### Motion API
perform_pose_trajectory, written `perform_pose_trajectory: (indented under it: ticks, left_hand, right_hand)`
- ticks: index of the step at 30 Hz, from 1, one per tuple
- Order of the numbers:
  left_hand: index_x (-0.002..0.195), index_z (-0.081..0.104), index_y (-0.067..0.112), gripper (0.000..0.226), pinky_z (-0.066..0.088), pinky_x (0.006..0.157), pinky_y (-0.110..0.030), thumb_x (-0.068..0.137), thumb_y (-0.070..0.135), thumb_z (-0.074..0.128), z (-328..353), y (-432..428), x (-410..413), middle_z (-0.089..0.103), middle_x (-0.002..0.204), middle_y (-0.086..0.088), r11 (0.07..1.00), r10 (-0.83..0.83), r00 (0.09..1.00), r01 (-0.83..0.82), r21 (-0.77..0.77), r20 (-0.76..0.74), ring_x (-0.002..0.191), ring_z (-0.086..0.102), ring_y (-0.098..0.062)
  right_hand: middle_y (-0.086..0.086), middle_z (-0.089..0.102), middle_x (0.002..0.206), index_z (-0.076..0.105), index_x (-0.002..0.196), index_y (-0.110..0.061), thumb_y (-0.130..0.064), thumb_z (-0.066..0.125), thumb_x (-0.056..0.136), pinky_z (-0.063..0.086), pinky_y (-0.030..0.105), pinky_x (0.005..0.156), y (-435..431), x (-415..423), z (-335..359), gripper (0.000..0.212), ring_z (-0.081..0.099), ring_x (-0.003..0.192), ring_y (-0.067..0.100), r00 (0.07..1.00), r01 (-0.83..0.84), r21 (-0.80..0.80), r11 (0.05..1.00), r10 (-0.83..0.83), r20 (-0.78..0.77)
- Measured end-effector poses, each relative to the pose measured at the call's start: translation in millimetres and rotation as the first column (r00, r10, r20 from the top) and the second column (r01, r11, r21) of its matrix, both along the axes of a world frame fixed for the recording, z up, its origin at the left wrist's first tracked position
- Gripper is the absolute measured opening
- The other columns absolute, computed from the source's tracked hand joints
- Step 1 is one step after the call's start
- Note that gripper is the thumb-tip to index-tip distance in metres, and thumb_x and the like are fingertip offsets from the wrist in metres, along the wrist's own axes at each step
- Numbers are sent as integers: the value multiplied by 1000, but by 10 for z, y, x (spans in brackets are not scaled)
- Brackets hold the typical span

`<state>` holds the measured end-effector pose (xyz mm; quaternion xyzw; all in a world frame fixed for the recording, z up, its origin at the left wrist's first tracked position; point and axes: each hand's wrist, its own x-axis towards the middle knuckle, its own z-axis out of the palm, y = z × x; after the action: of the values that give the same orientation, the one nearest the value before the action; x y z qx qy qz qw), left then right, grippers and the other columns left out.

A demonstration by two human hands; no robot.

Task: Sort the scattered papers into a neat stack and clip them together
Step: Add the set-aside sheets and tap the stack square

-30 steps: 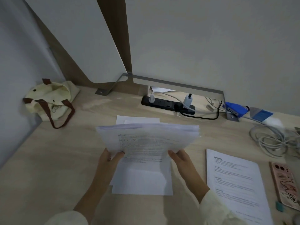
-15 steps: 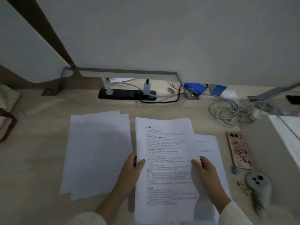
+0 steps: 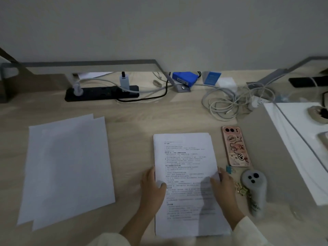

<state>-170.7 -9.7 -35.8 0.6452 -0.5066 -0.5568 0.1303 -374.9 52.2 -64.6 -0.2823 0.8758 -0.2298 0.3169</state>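
A stack of printed papers [image 3: 184, 167] lies on the wooden desk, right of centre, its edges roughly squared. My left hand [image 3: 152, 189] holds its left edge with the thumb on top. My right hand [image 3: 223, 189] holds the right edge the same way. Two blank white sheets [image 3: 67, 167] lie overlapped and slightly fanned to the left, apart from the stack. A small teal binder clip [image 3: 229, 169] sits just right of the stack. Gold-coloured clips [image 3: 240, 189] lie beside my right hand.
A pink-cased phone [image 3: 235, 146] and a grey oval gadget [image 3: 253, 189] lie right of the stack. At the back are a black power strip [image 3: 101, 92], coiled white cables [image 3: 229, 102] and a blue device [image 3: 184, 79]. A white board [image 3: 292, 139] fills the right edge.
The stack went from raised in both hands to lying on the desk further right, over the printed sheet beside the phone. My view panned right.
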Motion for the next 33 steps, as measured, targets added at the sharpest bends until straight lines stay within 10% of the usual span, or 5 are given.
perform_pose_trajectory:
  ticks: [14, 18, 22, 30, 33]
  left_hand:
    - [140, 32, 23, 53, 27, 114, -38, 90, 21, 51, 180, -342, 935, 32, 141, 11, 986, 135, 991, -136, -102, -14, 137, 29, -14]
    - [140, 35, 18, 57, 23, 111, -35, 88, 21, 57, 194, -487, 1565, 21, 153, -3, 939, 272, 937, -208, -274, 220, 141, 17, -21]
    - [140, 36, 12, 66, 26, 109, -46, 82, 26, 65, 92, -572, 2323, 25, 150, -14, 891, 450, 783, -360, -278, 428, 137, 20, -32]
    - [121, 41, -5, 77, 34, 96, -45, 66, 35, 78, -142, -711, 3043, 44, 125, -24, 887, 428, 715, -450, -104, 553, 119, 39, -38]
    - [112, 51, -4, 71, 46, 89, -45, 61, 36, 81, -150, -764, 3109, 55, 113, -21, 882, 426, 764, -470, -35, 484, 108, 53, -38]
  right_hand:
    - [12, 53, 87, 55, 86, -11, -19, 51, 78, 42, 26, 64, -744, 867, 385, 12, 50, 77, 19, 987, -148, -173, 974, 156, 33]
    - [8, 39, 127, 45, 131, -11, -4, 52, 90, 35, 34, 105, -995, 1358, 664, 42, 42, 119, 20, 934, -285, -229, 931, 324, 152]
    - [-2, 41, 128, 40, 135, -19, -8, 49, 92, 32, 20, 97, -1218, 1986, 758, 45, 42, 124, 15, 802, -416, -240, 877, 479, 357]
    - [15, 32, 144, 22, 145, -10, -9, 56, 85, 38, 40, 104, -1479, 2764, 419, 69, 41, 126, 34, 813, -259, 79, 963, 173, 556]
    - [13, 55, 108, 40, 132, 2, 5, 49, 87, 48, 27, 69, -1533, 2827, 457, 46, 57, 90, 28, 768, -192, 61, 979, 111, 630]
